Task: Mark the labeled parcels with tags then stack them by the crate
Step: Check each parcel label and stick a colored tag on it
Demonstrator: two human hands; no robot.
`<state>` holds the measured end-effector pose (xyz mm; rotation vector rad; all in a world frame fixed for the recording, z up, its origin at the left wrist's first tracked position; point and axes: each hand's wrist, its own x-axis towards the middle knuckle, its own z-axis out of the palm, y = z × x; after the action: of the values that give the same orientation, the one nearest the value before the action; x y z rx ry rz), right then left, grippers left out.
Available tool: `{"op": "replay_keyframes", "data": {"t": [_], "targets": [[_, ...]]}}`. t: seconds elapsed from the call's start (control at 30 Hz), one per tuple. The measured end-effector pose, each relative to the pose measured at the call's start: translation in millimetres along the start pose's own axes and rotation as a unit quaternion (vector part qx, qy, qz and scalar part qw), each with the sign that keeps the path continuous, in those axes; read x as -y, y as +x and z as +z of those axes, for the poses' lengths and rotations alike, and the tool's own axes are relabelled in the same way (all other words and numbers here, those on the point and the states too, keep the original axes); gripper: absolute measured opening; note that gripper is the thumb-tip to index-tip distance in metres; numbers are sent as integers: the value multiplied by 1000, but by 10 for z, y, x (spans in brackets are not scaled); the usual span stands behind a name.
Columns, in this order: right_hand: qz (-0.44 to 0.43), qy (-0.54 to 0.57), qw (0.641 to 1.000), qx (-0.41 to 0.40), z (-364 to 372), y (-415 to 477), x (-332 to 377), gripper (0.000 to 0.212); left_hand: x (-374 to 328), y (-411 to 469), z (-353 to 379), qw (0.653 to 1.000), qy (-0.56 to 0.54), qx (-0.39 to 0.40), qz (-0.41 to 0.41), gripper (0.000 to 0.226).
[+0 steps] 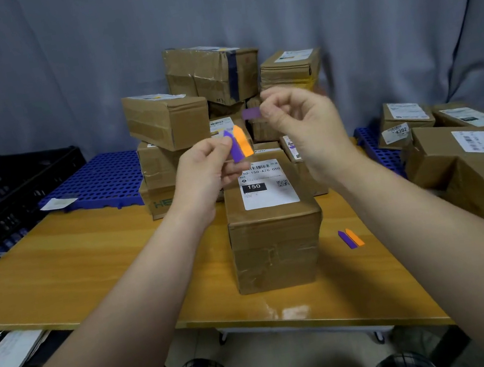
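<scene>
Above the brown, tape-creased cardboard parcel (274, 229) whose white label reads "150", the left hand (206, 171) pinches a purple-and-orange strip of arrow-shaped tags (239, 145), and the right hand (299, 119) pinches one purple tag (250, 113). Right of that parcel, a spare tag pair (351, 238) lies flat on the wooden table (86, 257).

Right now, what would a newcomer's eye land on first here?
The two raised hands at centre: the left hand holds a purple-and-orange tag strip, while the right hand pinches one purple tag just above it. Below them, a parcel with a "150" label stands on the wooden table, with a spare tag pair lying to its right.
</scene>
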<state>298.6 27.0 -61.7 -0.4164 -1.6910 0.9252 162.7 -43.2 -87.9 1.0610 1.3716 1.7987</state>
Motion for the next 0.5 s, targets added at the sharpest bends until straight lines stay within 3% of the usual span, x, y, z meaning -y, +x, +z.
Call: {"op": "replay_keyframes", "data": {"t": [0.07,0.17,0.5], "targets": [[102,49,993,42,-25,14,-39,8,-19,-41,55,999,16,35,15,15],[181,89,977,71,-41,-16,-57,6,-45,-62,119,997,36,70,18,13],[286,192,937,-55,-89,-74,-27,2,-33,-63,237,989,89,119,14,8]]}}
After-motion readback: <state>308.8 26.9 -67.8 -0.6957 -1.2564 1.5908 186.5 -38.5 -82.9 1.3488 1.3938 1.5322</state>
